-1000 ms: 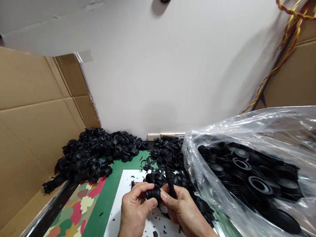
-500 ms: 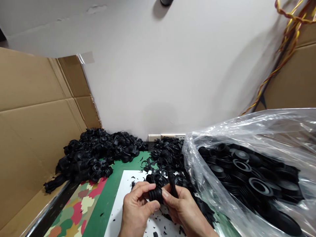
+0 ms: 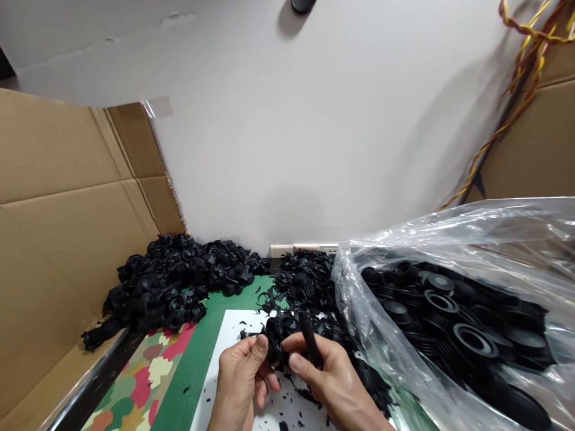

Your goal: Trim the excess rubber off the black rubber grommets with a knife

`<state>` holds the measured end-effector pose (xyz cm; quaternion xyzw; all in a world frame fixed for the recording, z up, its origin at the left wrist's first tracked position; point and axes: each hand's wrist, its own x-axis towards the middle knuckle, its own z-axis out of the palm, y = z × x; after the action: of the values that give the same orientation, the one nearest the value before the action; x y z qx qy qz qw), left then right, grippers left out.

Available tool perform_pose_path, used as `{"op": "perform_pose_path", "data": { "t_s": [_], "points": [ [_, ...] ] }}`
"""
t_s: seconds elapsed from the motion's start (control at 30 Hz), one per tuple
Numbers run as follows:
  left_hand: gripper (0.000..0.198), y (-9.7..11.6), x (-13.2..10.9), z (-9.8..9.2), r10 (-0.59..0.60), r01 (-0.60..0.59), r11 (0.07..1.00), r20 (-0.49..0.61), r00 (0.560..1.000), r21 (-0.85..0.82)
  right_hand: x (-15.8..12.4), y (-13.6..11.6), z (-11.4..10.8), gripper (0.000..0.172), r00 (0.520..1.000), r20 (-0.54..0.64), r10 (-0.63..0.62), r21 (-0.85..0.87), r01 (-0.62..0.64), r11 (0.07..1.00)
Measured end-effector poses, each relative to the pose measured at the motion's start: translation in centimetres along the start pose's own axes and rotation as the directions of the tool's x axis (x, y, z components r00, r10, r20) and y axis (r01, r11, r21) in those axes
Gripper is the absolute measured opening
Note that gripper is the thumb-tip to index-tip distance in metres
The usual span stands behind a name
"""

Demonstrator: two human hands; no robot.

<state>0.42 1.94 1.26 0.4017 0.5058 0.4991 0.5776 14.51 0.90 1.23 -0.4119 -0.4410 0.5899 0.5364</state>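
Between my hands is a small black ribbed rubber boot [image 3: 275,345], partly hidden by fingers and close to the loose black pieces behind it. My left hand [image 3: 245,377] is closed at its left side, thumb and index finger pinching its edge. My right hand [image 3: 330,371] is closed round a dark, slim, stick-like tool [image 3: 309,335] that points up and away; its working end cannot be made out. The right thumb and index finger are near the boot's right side. Under both hands lies a white sheet [image 3: 220,365] strewn with black scraps.
Piles of black ribbed rubber parts [image 3: 179,281] lie at the left and black trimmings [image 3: 309,278] at centre back. To the right, a clear plastic bag [image 3: 354,299] holds several black rubber parts [image 3: 440,299]. Cardboard [image 3: 81,209] stands at the left, with a wall [image 3: 287,131] behind.
The rubber boot has been turned between my hands. My left thumb has lifted from its near side to its upper left, and the tool in my right hand has tilted slightly left.
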Motion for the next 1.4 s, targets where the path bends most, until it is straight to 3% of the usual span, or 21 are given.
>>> {"op": "perform_pose_path", "data": {
  "t_s": [0.1,0.17,0.3,0.4,0.53,0.67,0.9,1.1,1.4],
  "points": [
    [0.05,0.3,-0.2,0.3,0.0,0.0,1.0,-0.025,1.0,-0.007,-0.2,-0.2,0.6,0.021,0.996,0.015,-0.083,-0.072,0.083,0.994],
    [0.049,0.2,-0.4,0.5,0.032,-0.031,0.999,-0.052,0.998,0.029,-0.1,0.2,0.8,0.021,0.995,-0.038,-0.097,-0.092,0.093,0.991],
    [0.042,0.1,-0.6,0.4,0.253,-0.231,0.954,-0.097,0.963,0.189,0.2,1.2,0.4,0.033,0.991,-0.129,0.018,0.002,-0.018,1.0],
    [0.046,0.3,-0.6,0.2,0.436,-0.411,0.854,-0.006,0.9,0.319,0.3,1.4,-0.1,0.042,0.986,-0.134,0.094,0.085,-0.083,0.993],
    [0.037,0.5,-0.6,0.1,0.517,-0.517,0.754,0.121,0.848,0.405,0.2,1.2,-0.1,0.045,0.991,-0.09,0.102,0.093,-0.093,0.991],
    [0.028,0.0,-0.2,-0.2,0.473,-0.474,0.816,0.089,0.876,0.33,0.4,1.6,-0.1,0.044,0.994,-0.046,0.098,0.1,-0.093,0.991],
    [0.031,-0.7,0.0,-0.2,0.272,-0.27,0.958,0.0,0.962,0.097,1.2,3.0,0.0,0.053,0.983,-0.082,0.165,0.199,-0.146,0.969],
    [0.027,-0.3,-0.1,0.0,0.283,-0.281,0.955,-0.012,0.959,0.092,1.0,2.2,0.2,0.051,0.966,-0.069,0.248,0.261,-0.223,0.939],
    [0.02,-0.4,0.2,-0.3,0.273,-0.273,0.958,0.007,0.962,0.089,-0.2,0.3,0.5,0.037,0.973,-0.023,0.229,0.322,-0.21,0.923]
  ]
}}
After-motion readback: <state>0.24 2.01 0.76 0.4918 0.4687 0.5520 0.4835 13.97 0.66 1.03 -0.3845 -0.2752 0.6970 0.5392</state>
